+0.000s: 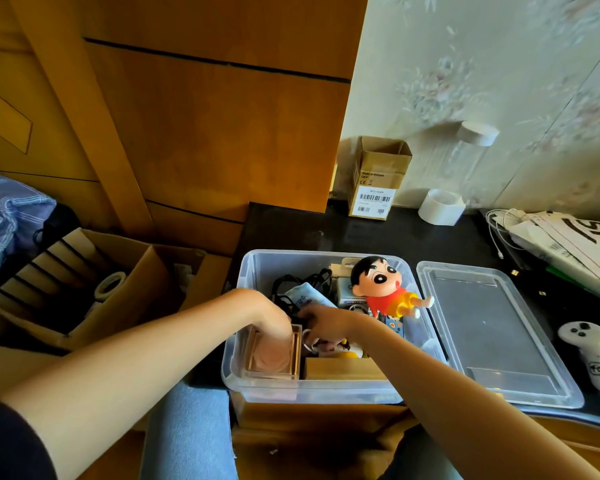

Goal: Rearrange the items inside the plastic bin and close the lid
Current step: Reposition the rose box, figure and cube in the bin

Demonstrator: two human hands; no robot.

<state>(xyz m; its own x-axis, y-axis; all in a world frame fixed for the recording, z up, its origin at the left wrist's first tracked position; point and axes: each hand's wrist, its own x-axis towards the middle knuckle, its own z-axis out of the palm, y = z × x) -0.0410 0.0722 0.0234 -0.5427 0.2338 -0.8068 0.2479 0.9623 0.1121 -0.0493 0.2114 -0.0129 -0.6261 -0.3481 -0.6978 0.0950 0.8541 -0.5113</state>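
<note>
Bin open on black desk, lid beside; wood panel behind. L hand grips clear box; R hand grip unclear.

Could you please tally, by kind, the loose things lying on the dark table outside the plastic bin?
Clear lid: 1
Cardboard box: 1
White tape roll: 1
White controller: 1
White cable: 1
Printed white bag: 1
Total: 6

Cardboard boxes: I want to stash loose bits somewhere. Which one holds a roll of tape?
The big cardboard box on the floor left of the bin; a tape roll lies in it. The small box by the wall stands upright; its inside is hidden.
</note>
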